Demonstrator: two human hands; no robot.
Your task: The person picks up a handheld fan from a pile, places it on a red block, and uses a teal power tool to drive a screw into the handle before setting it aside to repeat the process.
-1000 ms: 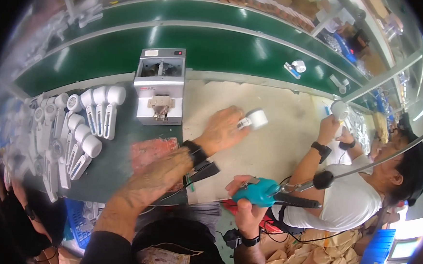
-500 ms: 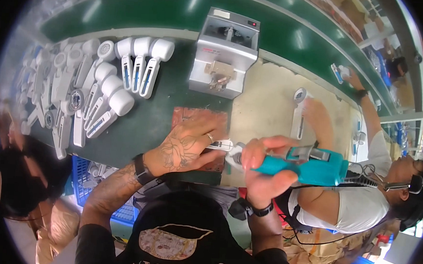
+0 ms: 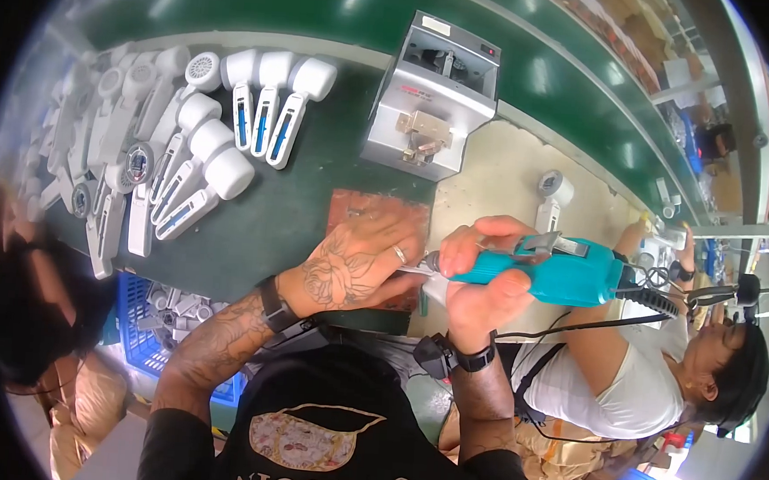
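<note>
My right hand point(image 3: 488, 277) is wrapped around a teal electric screwdriver point(image 3: 567, 273), lying nearly level with its bit end pointing left. The tip meets a white handheld piece point(image 3: 435, 289), pinned under my left hand point(image 3: 361, 261). My left fingers are closed over that piece, above a reddish-brown mat point(image 3: 351, 210); most of it is hidden by my hands. Its visible end looks like the white round-headed devices point(image 3: 228, 173) with blue-striped handles lying to the left.
A silver box-shaped machine point(image 3: 433, 93) stands at the back middle. One more white device point(image 3: 553, 190) lies on the pale board point(image 3: 494, 181). A blue crate point(image 3: 138, 313) of parts sits below the table's left edge. A co-worker point(image 3: 623, 378) is at the right, a black cable running nearby.
The screwdriver and my right hand have shifted slightly up and left, closer to my left hand. The co-worker's near arm has drawn back from the pale board. The whole view has moved a little.
</note>
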